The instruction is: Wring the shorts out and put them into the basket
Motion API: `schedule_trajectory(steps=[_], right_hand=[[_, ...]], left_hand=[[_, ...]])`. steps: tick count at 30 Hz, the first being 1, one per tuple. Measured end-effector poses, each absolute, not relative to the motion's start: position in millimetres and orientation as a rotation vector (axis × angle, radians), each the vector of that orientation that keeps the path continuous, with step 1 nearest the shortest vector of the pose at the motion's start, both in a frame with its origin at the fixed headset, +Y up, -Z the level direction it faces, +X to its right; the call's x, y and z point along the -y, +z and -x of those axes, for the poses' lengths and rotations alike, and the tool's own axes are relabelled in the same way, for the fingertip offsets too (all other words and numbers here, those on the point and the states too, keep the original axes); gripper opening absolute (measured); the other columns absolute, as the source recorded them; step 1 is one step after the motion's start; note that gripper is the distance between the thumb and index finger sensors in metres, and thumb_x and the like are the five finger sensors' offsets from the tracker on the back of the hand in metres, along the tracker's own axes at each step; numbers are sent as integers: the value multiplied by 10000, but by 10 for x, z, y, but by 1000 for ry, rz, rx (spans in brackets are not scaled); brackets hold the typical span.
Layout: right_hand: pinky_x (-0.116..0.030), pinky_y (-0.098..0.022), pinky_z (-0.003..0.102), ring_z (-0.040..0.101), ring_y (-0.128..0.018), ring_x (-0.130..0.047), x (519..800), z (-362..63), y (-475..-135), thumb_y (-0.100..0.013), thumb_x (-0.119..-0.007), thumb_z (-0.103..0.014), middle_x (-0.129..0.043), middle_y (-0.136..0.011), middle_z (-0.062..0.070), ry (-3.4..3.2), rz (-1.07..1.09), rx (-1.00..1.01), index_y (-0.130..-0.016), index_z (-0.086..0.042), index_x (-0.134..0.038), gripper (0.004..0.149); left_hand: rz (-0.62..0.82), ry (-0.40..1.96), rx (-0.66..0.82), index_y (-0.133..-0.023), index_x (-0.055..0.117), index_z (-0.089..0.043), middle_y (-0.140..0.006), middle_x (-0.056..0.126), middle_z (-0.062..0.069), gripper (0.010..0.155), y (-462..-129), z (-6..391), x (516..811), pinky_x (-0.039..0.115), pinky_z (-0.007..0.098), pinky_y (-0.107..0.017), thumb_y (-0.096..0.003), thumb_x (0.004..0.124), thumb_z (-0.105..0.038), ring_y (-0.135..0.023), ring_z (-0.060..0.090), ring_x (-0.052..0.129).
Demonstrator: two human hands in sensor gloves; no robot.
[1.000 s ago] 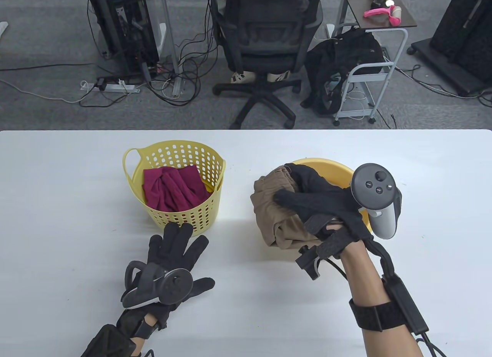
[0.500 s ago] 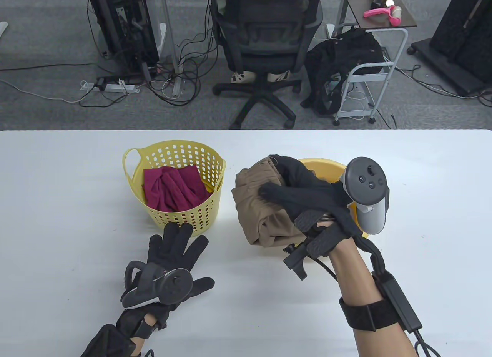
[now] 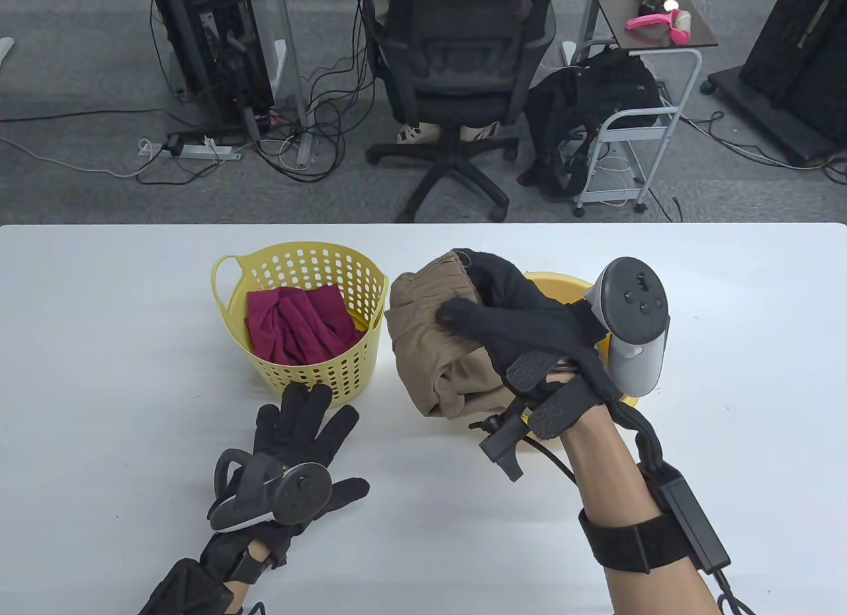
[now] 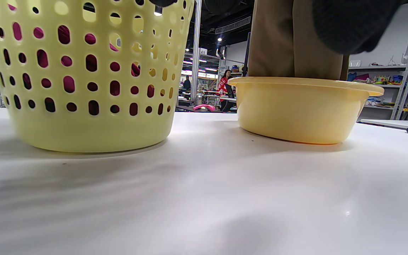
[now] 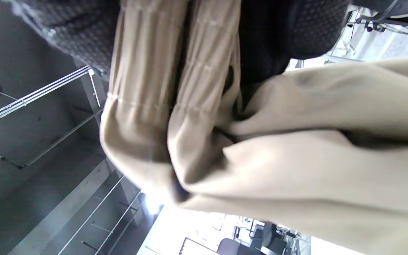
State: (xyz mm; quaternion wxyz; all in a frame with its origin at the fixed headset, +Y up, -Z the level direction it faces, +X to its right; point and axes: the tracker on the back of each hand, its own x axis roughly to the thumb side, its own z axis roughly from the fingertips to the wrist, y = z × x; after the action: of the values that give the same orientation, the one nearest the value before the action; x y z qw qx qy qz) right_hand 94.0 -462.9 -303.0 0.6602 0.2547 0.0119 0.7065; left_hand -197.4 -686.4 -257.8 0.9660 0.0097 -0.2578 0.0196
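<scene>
The table view looks steeply down from above the desk [image 3: 99,377], facing twelve o'clock. The left wrist view sits low at desk level, looking across at the basket [image 4: 83,78] and basin [image 4: 299,109], both shared with the table view. The right wrist view, tilted, is pressed close to the shorts [image 5: 296,159].

- The white table [image 3: 119,350] carried a yellow perforated basket [image 3: 317,370] and, just beside it, a yellow basin [image 4: 296,109].
- The left hand [image 3: 291,456] lay flat on it, apparently fingers spread.
</scene>
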Motion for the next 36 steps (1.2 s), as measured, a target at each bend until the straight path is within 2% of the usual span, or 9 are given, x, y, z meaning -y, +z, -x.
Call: schedule_trajectory(steps=[19,36], right_hand=[[-733,-624,517,411,-790,-826,4419,-817,-2960,-594,-798,-502,-761,-924,152,1439,-636,-51,-1043,-38,-515,704],[-732,-622,521,415,-787,-826,4412,-917,-2966,-590,-805,-497,-764,-922,153,1487,-611,-22,-1040,-35,-523,704]], left_hand=[[-28,30,529,-1182,331,-215,-1254,233,296,948,-2567,1969,6860,322,809,-658,-483,746,-702,-1106,649,255],[-32,39,537,-1181,347,-205,-1247,263,320,935,-2557,1961,6865,325,808,-658,-485,734,-694,-1102,663,278]])
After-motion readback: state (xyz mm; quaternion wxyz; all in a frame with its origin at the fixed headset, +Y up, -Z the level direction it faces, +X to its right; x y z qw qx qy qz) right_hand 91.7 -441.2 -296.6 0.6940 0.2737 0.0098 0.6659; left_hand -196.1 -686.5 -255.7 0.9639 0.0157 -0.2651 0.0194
